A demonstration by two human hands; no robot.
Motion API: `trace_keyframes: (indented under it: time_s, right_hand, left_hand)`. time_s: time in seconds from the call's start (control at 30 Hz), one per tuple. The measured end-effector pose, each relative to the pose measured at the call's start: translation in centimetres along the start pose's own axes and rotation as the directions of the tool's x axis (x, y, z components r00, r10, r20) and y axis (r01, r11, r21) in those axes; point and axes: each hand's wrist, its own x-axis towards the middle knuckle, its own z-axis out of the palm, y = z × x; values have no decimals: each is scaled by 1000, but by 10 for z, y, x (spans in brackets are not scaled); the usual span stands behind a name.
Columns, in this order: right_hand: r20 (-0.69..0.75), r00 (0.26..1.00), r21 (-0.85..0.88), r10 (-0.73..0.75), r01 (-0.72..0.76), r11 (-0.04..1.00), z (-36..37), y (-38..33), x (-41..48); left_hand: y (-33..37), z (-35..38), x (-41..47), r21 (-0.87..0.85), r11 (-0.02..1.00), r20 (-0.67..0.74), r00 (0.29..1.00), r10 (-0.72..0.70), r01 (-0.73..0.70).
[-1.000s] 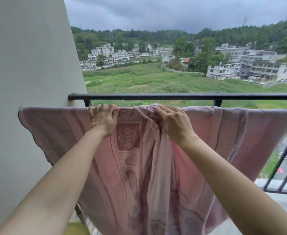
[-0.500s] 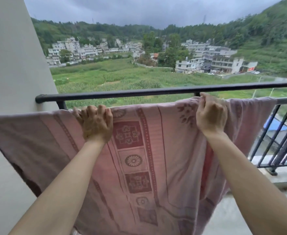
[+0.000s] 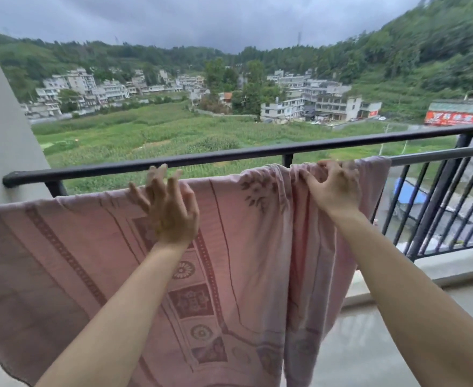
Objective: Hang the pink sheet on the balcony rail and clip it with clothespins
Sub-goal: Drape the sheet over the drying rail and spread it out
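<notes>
Spreading is in hand: the pink sheet (image 3: 243, 247) drapes over the balcony rail (image 3: 439, 157), left grip (image 3: 171, 210) splayed open by its top edge, right grip (image 3: 334, 188) pinching bunched folds that need tugging flat before clothespins.

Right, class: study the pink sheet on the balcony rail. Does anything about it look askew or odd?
Yes. The pink sheet is bunched into folds where the right hand pinches it, while the stretch by the left hand lies flat. No clothespins show.
</notes>
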Motion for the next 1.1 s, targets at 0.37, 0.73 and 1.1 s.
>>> trace_keyframes:
  time_s: [0.37, 0.73, 1.1]
  right_hand:
    - [14, 996, -93, -89, 90, 992, -51, 112, 84]
    - [-148, 986, -73, -72, 62, 995, -48, 160, 105]
    - [-80, 986, -285, -146, 118, 951, -47, 187, 125]
  left_hand:
    - [121, 55, -19, 179, 978, 332, 942, 41, -106]
    - [120, 68, -21, 314, 941, 301, 953, 31, -130]
    - [101, 86, -30, 148, 964, 1, 975, 224, -222]
